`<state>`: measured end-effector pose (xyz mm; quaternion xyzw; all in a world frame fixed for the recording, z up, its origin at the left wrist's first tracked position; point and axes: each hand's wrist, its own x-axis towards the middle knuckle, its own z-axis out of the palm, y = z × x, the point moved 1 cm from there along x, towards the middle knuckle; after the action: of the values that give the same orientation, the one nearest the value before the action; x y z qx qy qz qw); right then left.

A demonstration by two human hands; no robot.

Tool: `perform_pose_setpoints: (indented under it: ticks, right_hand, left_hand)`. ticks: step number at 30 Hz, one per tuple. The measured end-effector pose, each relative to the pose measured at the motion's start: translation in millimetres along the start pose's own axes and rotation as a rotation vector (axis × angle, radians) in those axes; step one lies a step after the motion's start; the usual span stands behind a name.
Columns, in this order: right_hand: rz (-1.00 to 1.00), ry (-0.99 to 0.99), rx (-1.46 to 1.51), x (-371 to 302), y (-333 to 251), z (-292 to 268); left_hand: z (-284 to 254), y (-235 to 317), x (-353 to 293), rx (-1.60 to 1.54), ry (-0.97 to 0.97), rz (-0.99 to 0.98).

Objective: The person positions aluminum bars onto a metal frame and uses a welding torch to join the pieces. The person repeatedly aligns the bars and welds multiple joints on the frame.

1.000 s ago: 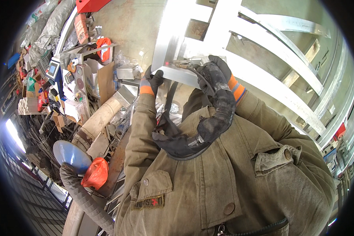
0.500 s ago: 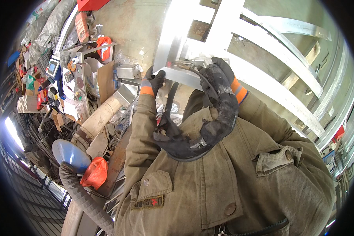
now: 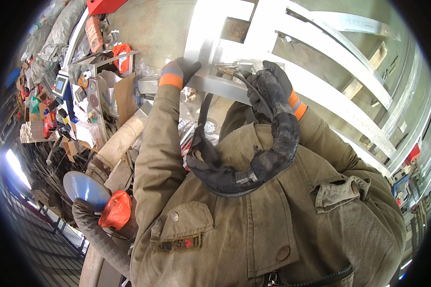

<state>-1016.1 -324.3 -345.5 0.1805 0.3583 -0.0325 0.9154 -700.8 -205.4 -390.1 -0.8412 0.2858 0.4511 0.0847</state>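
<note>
A pale metal frame [image 3: 219,85] of flat-sided bars lies in front of my body. At its left corner, my gloved left hand [image 3: 185,71] closes round the edge, thumb over the top; the other fingers are partly hidden. My gloved right hand [image 3: 274,82] is wrapped round a welding torch [image 3: 229,72] whose brass-coloured neck points left over the near bar. From that hand a thick black wrapped hose [image 3: 283,129] loops down across my chest. Whether the torch tip touches the metal, I cannot tell.
Long pale metal bars [image 3: 340,91] and curved strips stretch away to the right. At left stand a cluttered bench with a small-screened device [image 3: 60,85], a cardboard sheet [image 3: 125,98], a fat tube [image 3: 122,138], a blue-grey cone-shaped hood [image 3: 85,190] and an orange bag [image 3: 115,210].
My left hand has moved up and slightly left along the frame's corner. The right hand and torch have shifted a little, with the hose loop swinging slightly right. The whole view has tilted slightly.
</note>
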Motion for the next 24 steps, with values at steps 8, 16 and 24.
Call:
perform_pose_setpoints:
  ticks: [8,16,24]
  right_hand:
    - [-0.065,0.05,-0.012,-1.1,-0.8,-10.0]
    - [-0.022,0.003,0.038,-5.6,1.8,-9.6]
    - [-0.001,-0.108,0.034,3.7,-0.1,-17.9]
  left_hand:
    - [-1.0,-0.6,-5.4,-0.057,0.058,0.038]
    - [1.8,-9.0,-1.2,-0.195,0.081,0.07]
    - [-0.2,-5.7,-4.3,-0.239,0.084,0.059]
